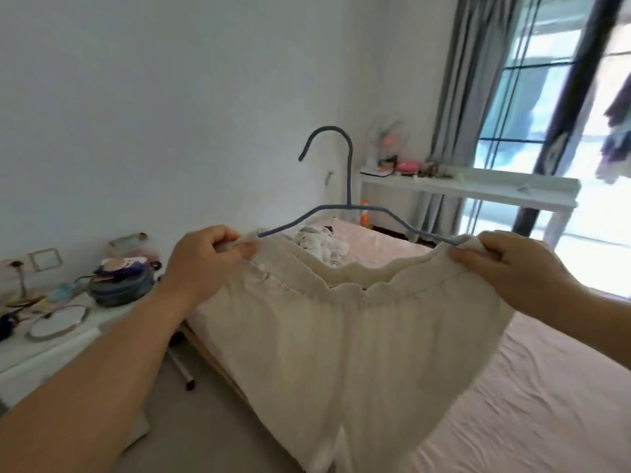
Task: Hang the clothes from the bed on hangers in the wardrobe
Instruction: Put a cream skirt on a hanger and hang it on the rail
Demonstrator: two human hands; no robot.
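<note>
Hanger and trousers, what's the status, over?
Left hand and right hand pinch cream trousers waistband at blue hanger ends. More clothes on bed. Nothing blocking.

Cream trousers (341, 336) — blue hanger (348, 186) — pink bed sheet (529, 404).

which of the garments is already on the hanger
The cream garment, its waistband stretched over the blue hanger by both hands; the patterned one lies crumpled on the bed.

cluttered side table (51, 339) left, bed (546, 387) below
</note>
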